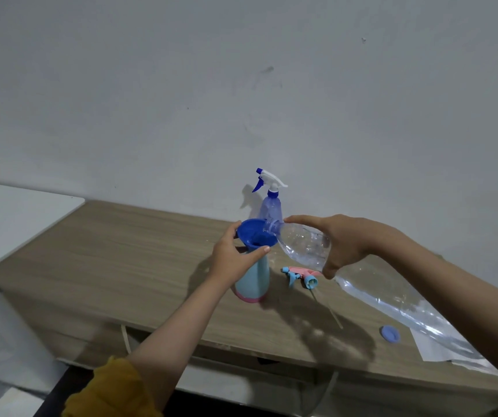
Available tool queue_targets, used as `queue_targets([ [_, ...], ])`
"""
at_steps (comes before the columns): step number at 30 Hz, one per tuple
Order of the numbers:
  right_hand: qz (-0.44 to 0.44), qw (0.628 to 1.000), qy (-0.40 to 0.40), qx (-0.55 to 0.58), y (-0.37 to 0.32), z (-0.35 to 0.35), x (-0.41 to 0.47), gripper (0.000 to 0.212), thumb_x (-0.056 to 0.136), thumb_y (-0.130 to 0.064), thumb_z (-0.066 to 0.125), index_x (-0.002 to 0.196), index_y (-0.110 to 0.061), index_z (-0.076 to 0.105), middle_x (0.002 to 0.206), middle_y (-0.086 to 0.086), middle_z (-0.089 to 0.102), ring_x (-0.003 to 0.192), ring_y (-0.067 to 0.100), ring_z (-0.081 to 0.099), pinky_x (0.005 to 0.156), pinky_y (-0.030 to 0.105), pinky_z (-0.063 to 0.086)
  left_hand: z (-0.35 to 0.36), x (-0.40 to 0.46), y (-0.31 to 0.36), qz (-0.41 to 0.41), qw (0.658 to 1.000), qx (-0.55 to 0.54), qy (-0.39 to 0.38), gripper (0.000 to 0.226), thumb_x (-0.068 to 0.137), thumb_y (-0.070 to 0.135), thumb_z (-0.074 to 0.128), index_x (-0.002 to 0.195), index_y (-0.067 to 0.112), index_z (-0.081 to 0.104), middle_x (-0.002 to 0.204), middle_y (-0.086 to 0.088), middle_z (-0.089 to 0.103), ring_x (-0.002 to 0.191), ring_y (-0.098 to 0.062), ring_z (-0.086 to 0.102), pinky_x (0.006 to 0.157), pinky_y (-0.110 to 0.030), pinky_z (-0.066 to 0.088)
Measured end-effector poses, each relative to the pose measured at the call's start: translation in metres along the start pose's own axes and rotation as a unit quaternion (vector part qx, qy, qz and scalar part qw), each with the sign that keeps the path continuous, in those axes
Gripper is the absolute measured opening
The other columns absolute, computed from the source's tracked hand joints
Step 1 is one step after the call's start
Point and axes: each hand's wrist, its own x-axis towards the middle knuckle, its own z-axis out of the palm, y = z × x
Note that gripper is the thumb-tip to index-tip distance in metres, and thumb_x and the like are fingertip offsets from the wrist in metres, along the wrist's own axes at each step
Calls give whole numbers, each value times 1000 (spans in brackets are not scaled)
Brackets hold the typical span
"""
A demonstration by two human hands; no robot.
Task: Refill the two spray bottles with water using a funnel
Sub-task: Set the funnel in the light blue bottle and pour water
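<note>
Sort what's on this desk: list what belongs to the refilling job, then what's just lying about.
In the job:
- light blue spray bottle
- blue funnel in its neck, steadied by the left hand
- clear water bottle, tipped by the right hand
- purple spray bottle
- pink-and-blue spray head
- blue cap

Lying about:
- white paper

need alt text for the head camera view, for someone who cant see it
The right hand tips a clear plastic bottle into a blue funnel seated in a light blue spray bottle, which the left hand steadies. Its removed sprayer head lies on the wooden table; a purple spray bottle stands behind.
</note>
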Motion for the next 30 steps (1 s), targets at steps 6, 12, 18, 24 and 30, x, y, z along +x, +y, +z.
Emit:
queue_targets([
  [6, 8, 1000, -17, -7, -1, 1, -1, 115, 61, -26, 81, 141, -58, 5, 99, 5, 61, 87, 19, 58, 76, 33, 51, -1, -2, 4, -1, 1000, 2, -4, 71, 66, 29, 85, 127, 22, 50, 114, 6, 60, 86, -12, 68, 73, -20, 53],
  [12, 1, 1000, -17, -18, 0, 2, -2, 114, 61, -27, 81, 140, -58, 5, 78, -9, 51, 71, 9, 49, 65, 28, 46, -1, -1, 3, 3, 1000, -1, -1, 68, 65, 29, 86, 123, 25, 51, 114, 5, 61, 86, -15, 69, 75, -23, 55],
  [18, -5, 1000, 1, -20, 7, 10, 0, 116, 60, -31, 80, 139, -60, 1, 96, -1, 57, 82, 17, 56, 69, 30, 49, -1, 0, 2, 3, 1000, 4, -3, 71, 64, 30, 86, 126, 22, 51, 115, 5, 60, 85, -12, 69, 76, -24, 56],
  [24, -26, 995, 80, 47, 13, 15, -3, 117, 59, -30, 79, 131, -69, -5, 112, 8, 63, 96, 24, 60, 74, 41, 55, -2, 0, 3, 9, 1000, 14, -4, 65, 65, 29, 85, 121, 24, 53, 112, 5, 61, 86, -4, 66, 74, -19, 54],
  [30, -55, 958, 231, 162, 24, 7, -10, 119, 58, -25, 83, 137, -65, 3, 113, 7, 58, 71, -1, 55, 76, 44, 55, -1, 2, -1, 5, 1000, 21, 1, 67, 62, 33, 87, 119, 27, 52, 112, 6, 61, 85, -12, 68, 74, -24, 55],
])
